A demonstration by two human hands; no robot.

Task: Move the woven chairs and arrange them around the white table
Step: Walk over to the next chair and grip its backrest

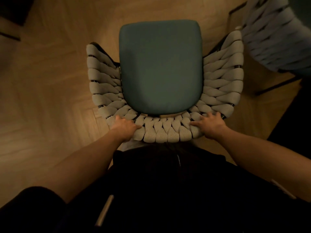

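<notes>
Hands are on the back of the chair with the thick cream woven rope back and flat teal seat cushion [159, 68]. The left hand [125, 126] and right hand [208, 126] curl over its top rim and hold it, standing on the wooden floor [50, 98]. No white table shows. A second woven chair [276, 36] sits just beside on the right, so a swing could bump it. The soft rope might slip in the fingers.

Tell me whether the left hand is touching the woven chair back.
Touching. The head view shows the left hand lying on top of the woven chair back, its fingers curled over the rim, with no gap visible.
</notes>
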